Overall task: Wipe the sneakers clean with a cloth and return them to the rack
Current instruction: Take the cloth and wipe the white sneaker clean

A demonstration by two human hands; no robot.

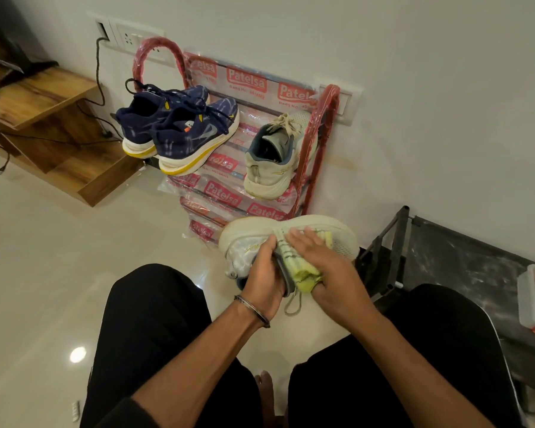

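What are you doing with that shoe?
A person sitting down is cleaning a white mesh sneaker. The left hand grips it at the heel opening, and the right hand presses a pale green striped cloth flat against its side. The matching white sneaker sits on the red metal shoe rack by the wall, next to a pair of navy blue sneakers with yellow-trimmed soles. The shoe in hand is not yet back on the rack.
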